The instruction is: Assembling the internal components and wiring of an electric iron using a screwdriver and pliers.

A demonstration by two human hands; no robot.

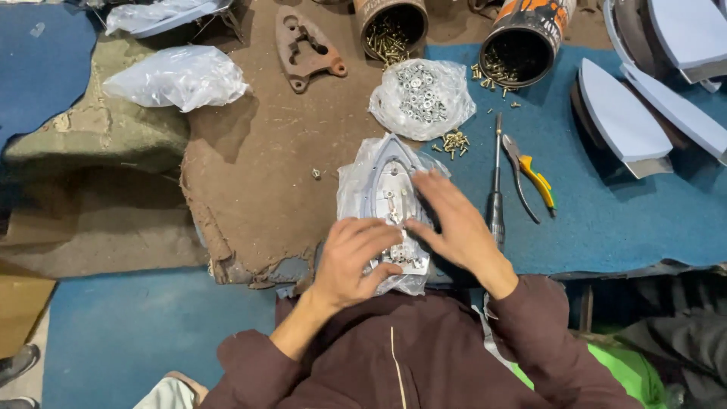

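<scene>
An iron soleplate (pixel 386 189) in clear plastic wrap lies on the table (pixel 621 220) before the person, long axis running away, tip pointing far. The left hand (pixel 354 257) curls fingers onto its near end; the right hand (pixel 454 223) rests flat, fingers released

The near end of the iron plate (pixel 388 198) was covered by the left hand (pixel 354 259) and the right hand (pixel 453 224), so what the fingers pressed on could not be made out. The small parts on the plate were too fine to be told apart. The two cans (pixel 526 36) and the stacked plates (pixel 666 68) were cut off by the picture's edges.
</scene>
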